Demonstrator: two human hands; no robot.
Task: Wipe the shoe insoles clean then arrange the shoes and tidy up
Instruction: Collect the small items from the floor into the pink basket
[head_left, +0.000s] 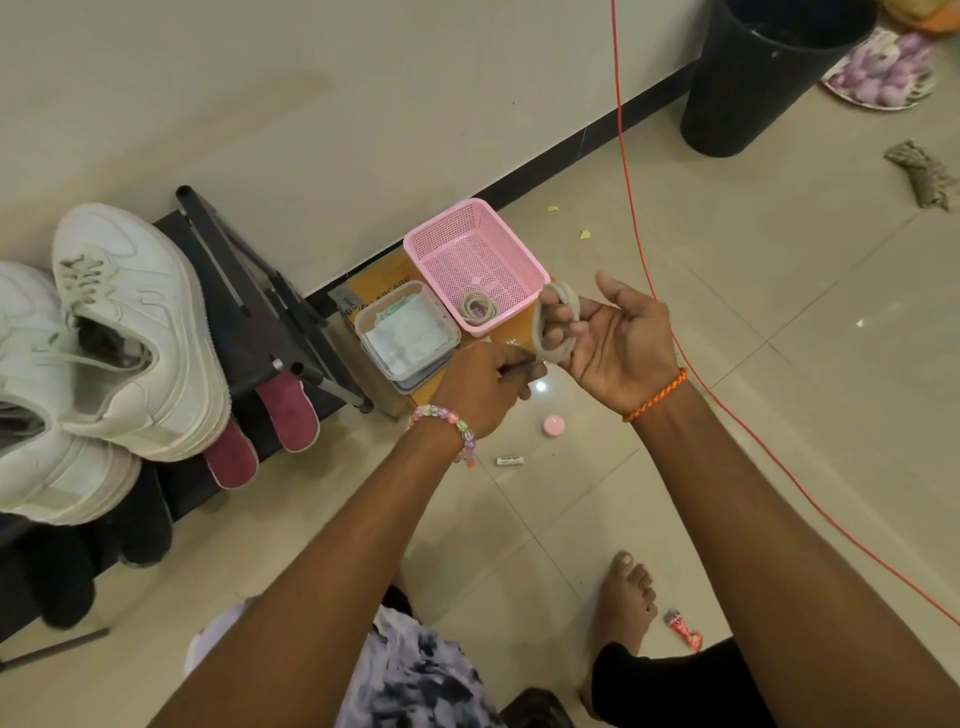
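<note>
Just right of the pink perforated plastic basket (475, 260), the right hand (618, 338) has a grey-beige flat shoelace (553, 325) looped round its curled fingers; grip there is closed on the coil. Left hand (485, 387), below the basket's near corner, looks to be pinching the lace's free end, though the pinch itself is blurred.

A second coiled lace of the same colour (479, 306) already lies in the basket's near corner. Pair of white chunky leather sneakers (135, 332) sits well left of the basket on top of a black metal shoe rack (249, 306), with two maroon foam insoles (285, 410) poking out underneath the near shoe. Clear lidded tub of white wipes (408, 332) touches the basket's left side.

Risks, as I read it:
- Coil slips off the fingers before it reaches the basket and unwinds; loose winding would do it.
- Dropped too near the rim, it lands on the tiled floor (727, 312) among the scraps.
- Orange cord (631, 208) runs just right of the hand; a wide swing could snag it.
- Sneakers overhang the rack edge, so a knock tips them.
</note>
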